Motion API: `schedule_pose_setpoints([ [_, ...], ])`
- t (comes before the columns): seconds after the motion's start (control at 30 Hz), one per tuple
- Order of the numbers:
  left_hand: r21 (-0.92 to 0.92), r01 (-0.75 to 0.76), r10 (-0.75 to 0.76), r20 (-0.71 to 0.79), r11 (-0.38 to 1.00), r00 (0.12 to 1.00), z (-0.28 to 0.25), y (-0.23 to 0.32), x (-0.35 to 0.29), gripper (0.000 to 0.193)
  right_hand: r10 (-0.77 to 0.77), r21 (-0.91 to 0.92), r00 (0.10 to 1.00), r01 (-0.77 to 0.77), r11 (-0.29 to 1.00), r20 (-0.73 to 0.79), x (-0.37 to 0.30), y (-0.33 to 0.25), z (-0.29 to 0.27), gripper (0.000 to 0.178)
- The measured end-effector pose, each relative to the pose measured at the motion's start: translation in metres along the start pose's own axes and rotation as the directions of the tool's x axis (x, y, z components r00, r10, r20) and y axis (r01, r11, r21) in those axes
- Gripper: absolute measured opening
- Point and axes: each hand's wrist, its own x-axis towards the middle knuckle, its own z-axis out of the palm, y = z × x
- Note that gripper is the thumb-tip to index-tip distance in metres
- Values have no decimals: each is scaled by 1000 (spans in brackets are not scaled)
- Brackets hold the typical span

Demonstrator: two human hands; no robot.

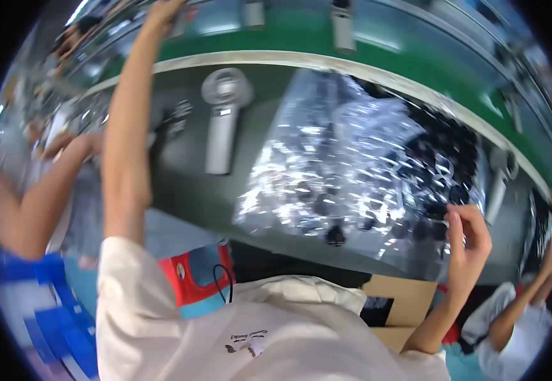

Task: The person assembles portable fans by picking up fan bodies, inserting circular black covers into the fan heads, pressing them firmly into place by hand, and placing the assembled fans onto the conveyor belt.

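My left arm stretches far forward over the table, and my left hand (165, 13) is at the green conveyor belt (289, 38), partly cut off by the upper edge. Its fingers are blurred, so I cannot tell what they hold. My right hand (470, 244) is pinched, with a small black part (438, 209) at its fingertips. Below it spreads a clear plastic bag (333, 140) with many small shiny black pieces in and on it. Between my arms lies a white handheld fan (222, 140) with a round head, its handle toward me.
White devices (343, 28) ride on the belt. Another white fan (498, 184) lies right of the bag. Co-workers' arms (53, 184) show at left, and another person (524, 324) at right. A red stool (193, 276) and a cardboard box (409, 298) stand below the table edge.
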Motion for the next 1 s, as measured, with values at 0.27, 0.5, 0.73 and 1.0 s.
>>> schedule_pose_setpoints([
  [0.27, -429, -126, 148, 18, 894, 989, 18, 108, -343, 33, -718, 157, 557, 734, 661, 417, 75, -140, 93, 9],
  [0.5, -662, 358, -261, 245, 659, 934, 70, 77, -517, 26, -643, 40, 224, 929, 369, 733, 160, -184, 337, 16],
  [0.73, -553, 462, -311, 348, 693, 884, 45, 38, -535, 20, -542, 78, 248, 858, 508, 803, 163, -181, 383, 12],
  [1.0, -559, 350, -266, 229, 752, 936, 31, 34, -510, 21, -534, 46, 318, 827, 561, 783, 162, -173, 374, 10],
])
